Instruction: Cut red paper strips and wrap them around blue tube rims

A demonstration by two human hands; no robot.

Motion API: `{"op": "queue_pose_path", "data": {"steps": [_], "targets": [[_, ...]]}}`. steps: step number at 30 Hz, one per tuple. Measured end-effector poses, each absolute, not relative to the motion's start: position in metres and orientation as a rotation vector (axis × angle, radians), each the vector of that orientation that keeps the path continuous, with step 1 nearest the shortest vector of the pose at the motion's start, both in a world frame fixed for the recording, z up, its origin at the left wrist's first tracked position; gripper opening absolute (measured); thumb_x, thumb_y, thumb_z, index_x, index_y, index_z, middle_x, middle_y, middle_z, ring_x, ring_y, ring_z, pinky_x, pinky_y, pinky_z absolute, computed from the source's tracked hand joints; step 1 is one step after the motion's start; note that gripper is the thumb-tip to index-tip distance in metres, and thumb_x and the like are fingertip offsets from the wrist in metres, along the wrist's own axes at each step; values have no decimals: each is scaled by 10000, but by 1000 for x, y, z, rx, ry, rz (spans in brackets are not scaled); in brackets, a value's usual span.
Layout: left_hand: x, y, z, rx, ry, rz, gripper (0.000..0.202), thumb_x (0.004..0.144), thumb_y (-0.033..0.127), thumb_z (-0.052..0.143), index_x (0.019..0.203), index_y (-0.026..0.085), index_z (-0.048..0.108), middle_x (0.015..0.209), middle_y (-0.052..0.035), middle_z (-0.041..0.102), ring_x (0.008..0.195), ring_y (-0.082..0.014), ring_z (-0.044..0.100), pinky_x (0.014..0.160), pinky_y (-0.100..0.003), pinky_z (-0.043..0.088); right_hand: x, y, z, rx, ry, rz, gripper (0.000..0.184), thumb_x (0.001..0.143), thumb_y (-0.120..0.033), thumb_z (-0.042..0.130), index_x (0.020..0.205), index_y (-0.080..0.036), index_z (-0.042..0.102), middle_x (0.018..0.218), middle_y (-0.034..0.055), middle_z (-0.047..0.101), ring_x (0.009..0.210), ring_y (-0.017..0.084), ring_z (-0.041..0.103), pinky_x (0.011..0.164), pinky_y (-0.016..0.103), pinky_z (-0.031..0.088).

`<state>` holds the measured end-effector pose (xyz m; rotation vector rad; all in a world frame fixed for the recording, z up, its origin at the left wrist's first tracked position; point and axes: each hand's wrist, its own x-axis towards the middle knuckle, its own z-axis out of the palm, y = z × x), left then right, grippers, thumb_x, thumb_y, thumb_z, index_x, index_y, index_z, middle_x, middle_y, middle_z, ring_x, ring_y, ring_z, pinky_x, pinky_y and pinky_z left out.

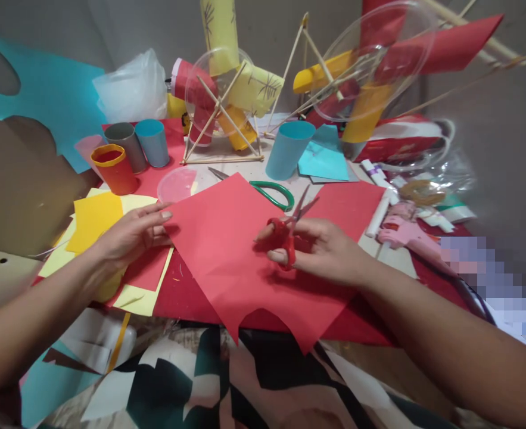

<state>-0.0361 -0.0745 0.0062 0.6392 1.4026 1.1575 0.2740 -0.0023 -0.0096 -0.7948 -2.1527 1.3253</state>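
Note:
A sheet of red paper [227, 238] lies at an angle in front of me, with a curved notch cut from its near edge. My left hand [133, 232] pinches the sheet's left corner between thumb and fingers. Above the sheet's right half, my right hand [320, 250] is closed on small red-handled scissors [287, 238]. Their blades point up and away from me, slightly apart, and no paper shows between them. Green-handled scissors [276, 193] lie just beyond the sheet, partly covered by it.
Behind stand paper cups, including an orange one [114, 170] and a blue one [289, 152], and stick-framed pinwheel models [222, 107]. Yellow paper [95, 217] lies left. A pink glue gun [405, 229] and white tubes [379, 214] lie right. Cut blue paper [61, 101] leans at far left.

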Motion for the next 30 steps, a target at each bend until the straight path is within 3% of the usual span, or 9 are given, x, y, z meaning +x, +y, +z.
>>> {"op": "queue_pose_path", "data": {"steps": [2,6,13,19,24,30], "targets": [[-44,-59,9,721,1507,1088,346,657,238,857,982,180,756,891,-67,744,781,-204,744,565,-252,587,272,-1,-10,-778,-2177,1369,227,811,-428,737,911,-224,726,935,74,774,883,240,734,836,392,588],[-45,-39,8,903,1599,966,279,616,231,860,872,167,771,839,-89,753,680,-202,716,459,-229,505,270,-1,-13,-761,-2193,1418,234,818,-412,727,919,-201,712,939,74,769,891,228,726,837,371,585],[-37,-54,8,995,1634,1096,187,637,201,853,792,187,748,673,-8,715,526,-120,622,477,-192,478,277,4,-12,-773,-2141,1271,163,776,-363,763,880,-240,739,911,53,771,855,236,722,826,413,572],[-45,-86,11,776,1612,1271,242,644,147,826,826,181,671,697,21,723,614,-103,671,606,-172,551,294,11,3,-801,-1743,997,63,801,-316,759,800,-256,777,866,13,757,862,181,685,870,371,548],[-48,-106,5,570,1622,1330,281,622,69,798,818,200,645,638,37,703,576,-111,659,566,-175,554,296,12,9,-583,-1496,991,106,812,-326,794,803,-223,774,802,10,738,771,167,709,762,350,589],[-66,-110,16,671,1736,1312,265,666,68,774,872,222,713,755,48,740,665,-97,663,631,-160,581,296,14,12,-672,-1365,1070,242,709,-410,870,767,-196,773,726,24,737,716,182,730,704,345,609]]}}
